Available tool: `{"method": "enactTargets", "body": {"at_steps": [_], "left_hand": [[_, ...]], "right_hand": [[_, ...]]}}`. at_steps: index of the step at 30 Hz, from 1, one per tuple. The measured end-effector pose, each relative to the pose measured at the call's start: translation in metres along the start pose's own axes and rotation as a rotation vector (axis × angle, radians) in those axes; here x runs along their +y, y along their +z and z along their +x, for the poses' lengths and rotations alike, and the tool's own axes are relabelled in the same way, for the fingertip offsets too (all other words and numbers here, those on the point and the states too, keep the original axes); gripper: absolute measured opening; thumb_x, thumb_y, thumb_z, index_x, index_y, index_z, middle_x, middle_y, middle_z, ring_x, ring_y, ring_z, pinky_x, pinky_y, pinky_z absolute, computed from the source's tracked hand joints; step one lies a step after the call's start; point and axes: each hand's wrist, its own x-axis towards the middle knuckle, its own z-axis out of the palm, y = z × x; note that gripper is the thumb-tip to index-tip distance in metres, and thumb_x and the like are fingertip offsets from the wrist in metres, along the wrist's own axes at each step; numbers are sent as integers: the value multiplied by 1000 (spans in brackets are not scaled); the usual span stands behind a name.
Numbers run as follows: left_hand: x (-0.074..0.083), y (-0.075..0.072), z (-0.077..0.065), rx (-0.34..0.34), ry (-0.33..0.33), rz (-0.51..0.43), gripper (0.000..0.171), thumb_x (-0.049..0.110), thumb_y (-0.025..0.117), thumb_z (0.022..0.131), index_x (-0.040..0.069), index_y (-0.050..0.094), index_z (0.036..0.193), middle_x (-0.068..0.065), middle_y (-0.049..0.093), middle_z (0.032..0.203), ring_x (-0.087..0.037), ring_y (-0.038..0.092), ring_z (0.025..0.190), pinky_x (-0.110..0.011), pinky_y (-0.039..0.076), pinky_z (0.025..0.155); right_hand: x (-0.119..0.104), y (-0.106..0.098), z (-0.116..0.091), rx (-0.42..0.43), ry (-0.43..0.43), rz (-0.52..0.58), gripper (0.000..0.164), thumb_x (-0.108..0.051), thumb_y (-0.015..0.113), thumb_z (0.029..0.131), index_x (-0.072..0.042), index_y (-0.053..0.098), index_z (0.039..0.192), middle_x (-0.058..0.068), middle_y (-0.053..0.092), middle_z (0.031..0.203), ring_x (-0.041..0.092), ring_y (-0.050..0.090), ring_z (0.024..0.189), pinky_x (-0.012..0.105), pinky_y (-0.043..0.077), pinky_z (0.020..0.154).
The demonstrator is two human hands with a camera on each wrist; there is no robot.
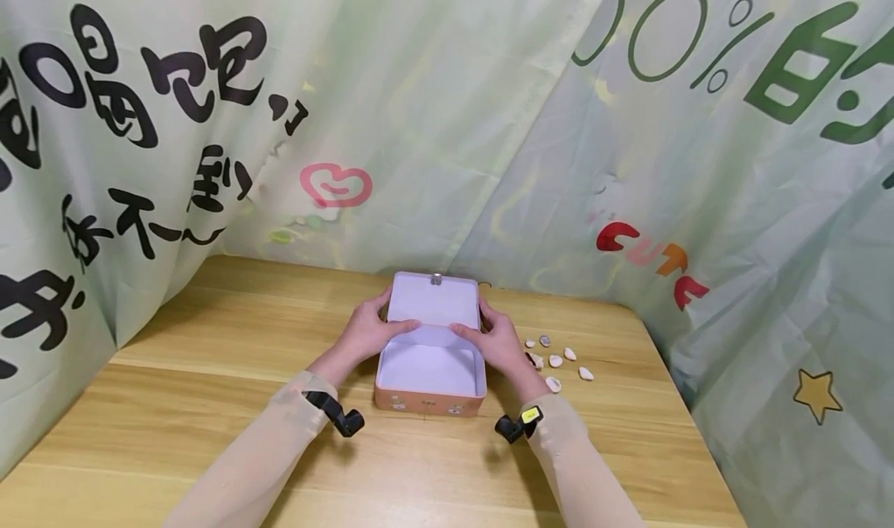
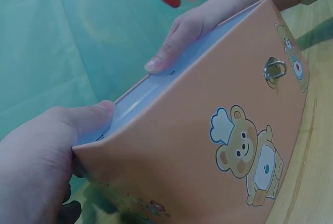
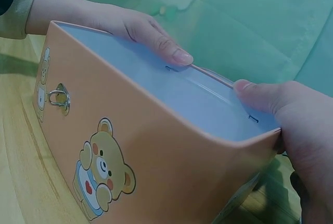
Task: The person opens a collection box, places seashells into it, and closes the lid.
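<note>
A peach tin box (image 1: 429, 405) with a pale lilac inside stands on the table, its hinged lid (image 1: 434, 301) raised at the back. My left hand (image 1: 365, 329) grips the box's left side near the hinge, thumb over the rim. On the other side my right hand (image 1: 500, 343) holds it the same way, thumb pointing inward. Bears are printed on the front, around a metal clasp loop (image 2: 274, 71) seen in the left wrist view. The fingers behind the box are largely hidden. No contents show inside the visible part of the box.
Several small pale shell-like pieces (image 1: 555, 361) lie on the wooden table (image 1: 230, 404), right of the box. A printed curtain (image 1: 405, 124) hangs behind the table and along both sides. Each wrist carries a small black camera (image 1: 349, 422).
</note>
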Motion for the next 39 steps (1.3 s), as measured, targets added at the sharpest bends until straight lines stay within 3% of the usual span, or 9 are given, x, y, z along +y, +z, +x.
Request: {"method": "enactTargets", "body": {"at_steps": [3,7,10,14,16,18,22,30,39], "left_hand": [[1,0,-1,4,3,6,103,43,88,88,1,31,164,-22,37,164,-33,35,150,-51,32,121],[3,0,-1,8,20,31,102,42,88,88,0,34,163,-23,40,162,-32,52,135,-48,42,114],[6,-1,-2,7,41,63,99,41,88,88,-2,37,161,-27,46,157,-32,62,103,-46,50,99],[8,-5,-2,8,58,102,94,42,87,90,-4,41,159,-29,50,153,-31,56,79,-43,51,85],[9,-7,-3,17,59,103,92,42,85,91,-3,43,158,-29,52,152,-32,62,88,-45,52,89],[10,-10,-3,34,67,94,86,42,84,93,-3,47,157,-26,51,154,-36,66,110,-48,52,99],[10,-16,-4,86,93,64,70,39,80,97,-3,57,149,-26,56,149,-43,53,138,-55,46,111],[14,-27,-8,118,136,4,52,31,80,97,-3,69,135,-19,71,131,-36,70,117,-47,56,99],[19,-33,-22,104,153,48,52,34,81,97,1,69,136,-14,72,131,-32,70,114,-47,58,95]], "right_hand": [[-1,-1,-1,-2,4,-24,94,-35,82,96,0,28,165,15,32,168,34,35,152,47,36,119],[-2,-3,-3,6,11,-85,95,-38,82,95,-1,30,165,16,33,168,38,35,151,51,35,120],[-5,-5,-4,19,14,-132,95,-40,83,94,0,34,164,17,37,166,37,40,149,52,38,118],[-10,-7,-5,22,-1,-160,94,-42,85,91,2,39,161,19,43,162,33,48,143,51,45,112],[-13,-9,-6,19,-6,-158,95,-43,86,90,3,40,160,20,43,162,32,49,141,50,46,110],[-13,-12,-7,19,-8,-145,97,-44,86,90,4,40,160,21,43,162,33,46,144,50,44,113],[-14,-18,-11,19,-4,-129,98,-46,86,90,3,38,161,21,42,163,37,42,149,53,38,118],[-14,-35,-21,32,-27,-115,90,-44,85,90,-1,46,159,18,49,159,40,51,141,58,42,113],[-16,-52,-37,45,-26,-137,81,-43,83,93,-7,49,157,18,51,157,44,52,138,59,46,109]]}}
